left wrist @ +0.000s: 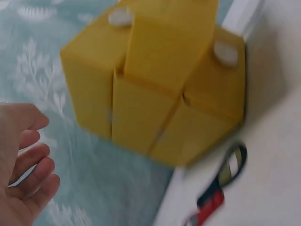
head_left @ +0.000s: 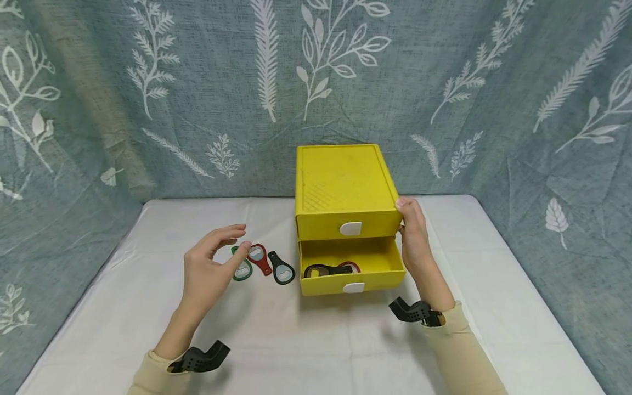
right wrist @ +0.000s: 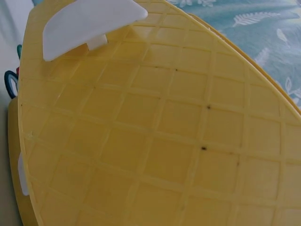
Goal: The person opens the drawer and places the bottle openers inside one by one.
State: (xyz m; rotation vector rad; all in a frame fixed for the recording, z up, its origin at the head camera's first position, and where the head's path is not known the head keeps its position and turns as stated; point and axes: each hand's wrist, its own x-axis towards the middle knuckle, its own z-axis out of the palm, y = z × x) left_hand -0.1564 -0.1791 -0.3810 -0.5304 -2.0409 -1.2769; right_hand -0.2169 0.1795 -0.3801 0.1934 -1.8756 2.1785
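Observation:
My left hand hovers with loosely bent fingers over the left end of a row of bottle openers; its fingers hold nothing. Partly behind it lies a green bottle opener, beside a red bottle opener and a black bottle opener. My right hand grips the front right edge of a yellow drawer unit. Below its top drawer, a drawer stands pulled out, with bottle openers, black and red, inside. The right wrist view shows a grid-patterned yellow face and a white handle.
A white cloth covers the table. Behind it hangs a blue-green curtain with white leaf prints. In the left wrist view, the pulled-out drawer juts forward between the sections on either side.

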